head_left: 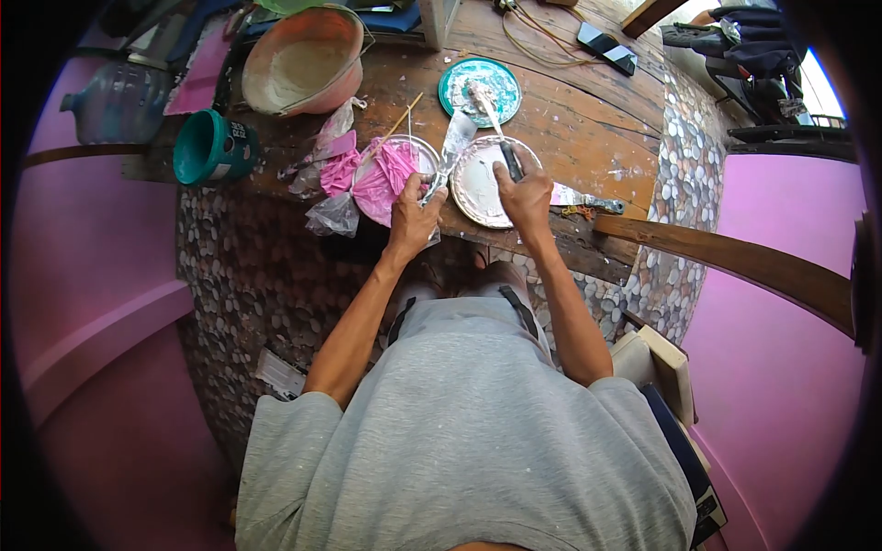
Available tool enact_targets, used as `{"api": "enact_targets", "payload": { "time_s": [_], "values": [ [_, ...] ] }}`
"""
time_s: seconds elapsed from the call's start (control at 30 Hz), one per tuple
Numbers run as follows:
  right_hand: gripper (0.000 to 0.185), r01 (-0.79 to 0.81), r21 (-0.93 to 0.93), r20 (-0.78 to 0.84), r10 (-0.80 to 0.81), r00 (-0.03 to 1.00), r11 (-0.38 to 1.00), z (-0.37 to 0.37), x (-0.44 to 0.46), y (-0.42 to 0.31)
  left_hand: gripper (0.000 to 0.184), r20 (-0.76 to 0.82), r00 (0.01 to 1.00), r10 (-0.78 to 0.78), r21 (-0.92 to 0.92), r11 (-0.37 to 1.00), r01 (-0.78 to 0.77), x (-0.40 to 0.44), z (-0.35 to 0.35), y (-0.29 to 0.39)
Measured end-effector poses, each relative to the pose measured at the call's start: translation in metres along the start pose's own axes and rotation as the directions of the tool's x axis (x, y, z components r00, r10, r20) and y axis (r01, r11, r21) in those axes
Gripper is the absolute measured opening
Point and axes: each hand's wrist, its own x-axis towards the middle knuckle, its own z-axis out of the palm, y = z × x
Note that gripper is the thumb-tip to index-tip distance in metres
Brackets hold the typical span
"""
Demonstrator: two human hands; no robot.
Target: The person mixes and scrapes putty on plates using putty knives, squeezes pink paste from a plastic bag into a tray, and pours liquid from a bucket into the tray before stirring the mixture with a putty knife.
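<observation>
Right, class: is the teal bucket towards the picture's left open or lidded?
Open: no lid covers the teal bucket, and its inner wall shows. Whether anything lies inside, I cannot tell.

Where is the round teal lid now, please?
In the head view, the round teal lid lies at upper centre on the brown wooden table, just beyond the round white tub.

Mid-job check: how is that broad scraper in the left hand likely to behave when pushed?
The broad scraper should be mostly stiff, perhaps flexing slightly, given its wide, flat blade. It looks fairly light, since the left hand alone holds it. Its pale-smeared surface may be somewhat slippery.
</observation>
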Motion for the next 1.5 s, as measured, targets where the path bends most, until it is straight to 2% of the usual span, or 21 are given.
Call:
{"api": "enact_targets", "payload": {
  "time_s": [0.03,0.07,0.17,0.23,0.33,0.37,0.43,0.53,0.57,0.67,0.73,0.8,0.83,0.87,0.93,1.07,1.13,1.2,1.23,1.47,1.5],
  "values": [
    [0.041,0.09,0.098,-0.053,-0.085,0.995,0.991,0.002,0.011,0.01,0.018,-0.021,0.999,0.04,0.042,0.998,-0.039,0.0,-0.003,-0.001],
    [0.037,0.03,0.149,-0.036,-0.025,0.999,0.988,0.0,0.018,0.02,0.016,-0.039,0.996,0.081,0.084,0.993,-0.077,-0.001,-0.006,-0.002],
    [0.034,0.118,0.009,-0.113,-0.116,0.987,0.993,-0.012,0.03,0.009,0.02,-0.039,0.999,0.0,0.09,0.996,0.004,-0.005,-0.013,0.003],
    [0.031,0.179,-0.102,-0.198,-0.196,0.96,0.979,-0.012,0.038,0.006,0.02,-0.054,0.998,0.024,0.127,0.992,-0.017,-0.005,-0.017,-0.006],
    [0.03,0.213,-0.117,-0.247,-0.236,0.94,0.97,0.004,0.052,0.032,0.022,-0.084,0.996,0.02,0.141,0.99,-0.008,-0.006,-0.022,-0.013],
    [0.03,0.215,-0.119,-0.24,-0.238,0.941,0.969,0.012,0.056,0.046,0.022,-0.096,0.995,-0.009,0.114,0.993,0.02,-0.007,-0.022,-0.014],
    [0.03,0.137,-0.103,-0.062,-0.144,0.988,0.985,0.025,0.059,0.071,0.021,-0.084,0.996,-0.013,0.11,0.994,0.022,-0.005,-0.025,-0.017],
    [0.031,0.141,-0.203,-0.044,-0.153,0.987,0.969,0.023,0.057,0.072,0.021,-0.059,0.998,-0.018,0.052,0.998,0.021,-0.001,-0.021,-0.005],
    [0.031,0.084,-0.204,-0.073,-0.101,0.992,0.975,0.021,0.053,0.069,0.021,-0.045,0.999,-0.029,-0.006,1.0,0.029,-0.002,-0.018,0.002],
    [0.029,0.1,-0.155,-0.105,-0.117,0.988,0.983,0.013,0.044,0.064,0.02,0.034,0.997,-0.072,-0.017,0.997,0.073,0.003,-0.01,0.023],
    [0.029,0.162,-0.194,-0.146,-0.192,0.97,0.967,0.01,0.038,0.069,0.024,0.066,0.997,-0.051,0.084,0.995,0.045,0.013,-0.008,0.013],
    [0.029,0.218,-0.235,-0.184,-0.263,0.947,0.947,0.006,0.031,0.068,0.026,0.047,0.988,0.146,0.323,0.934,-0.154,0.019,-0.004,0.01],
    [0.028,0.207,-0.328,-0.179,-0.276,0.944,0.922,0.003,0.027,0.066,0.036,0.08,0.996,0.032,0.312,0.948,-0.055,0.018,-0.003,0.016],
    [0.027,0.194,-0.416,-0.174,-0.287,0.942,0.888,0.0,0.024,0.063,0.036,0.085,0.996,0.03,0.316,0.947,-0.056,0.018,-0.001,0.016],
    [0.025,0.171,-0.405,-0.167,-0.257,0.952,0.898,-0.005,0.019,0.055,0.039,0.062,0.99,0.126,0.349,0.927,-0.14,0.019,0.004,0.018],
    [0.025,0.236,-0.471,-0.144,-0.338,0.93,0.85,-0.012,0.016,0.047,0.044,0.042,0.968,0.246,0.362,0.9,-0.244,0.02,0.011,0.027],
    [0.026,0.242,-0.489,-0.131,-0.345,0.929,0.838,-0.013,0.015,0.047,0.042,0.041,0.941,0.335,0.455,0.832,-0.316,0.022,0.014,0.035],
    [0.027,0.324,-0.521,-0.113,-0.44,0.891,0.79,-0.013,0.018,0.049,0.041,0.047,0.956,0.289,0.477,0.835,-0.276,0.021,0.022,0.05],
    [0.027,0.324,-0.523,-0.113,-0.441,0.891,0.789,-0.015,0.018,0.047,0.04,0.047,0.969,0.241,0.501,0.834,-0.231,0.021,0.026,0.057],
    [0.024,0.368,-0.504,-0.106,-0.478,0.872,0.781,-0.015,0.022,0.033,0.034,0.048,0.961,0.271,0.559,0.79,-0.251,0.041,0.047,0.071],
    [0.022,0.373,-0.504,-0.127,-0.494,0.86,0.779,-0.013,0.022,0.033,0.038,0.06,0.978,0.2,0.578,0.792,-0.197,0.043,0.047,0.076]
  ]
}}
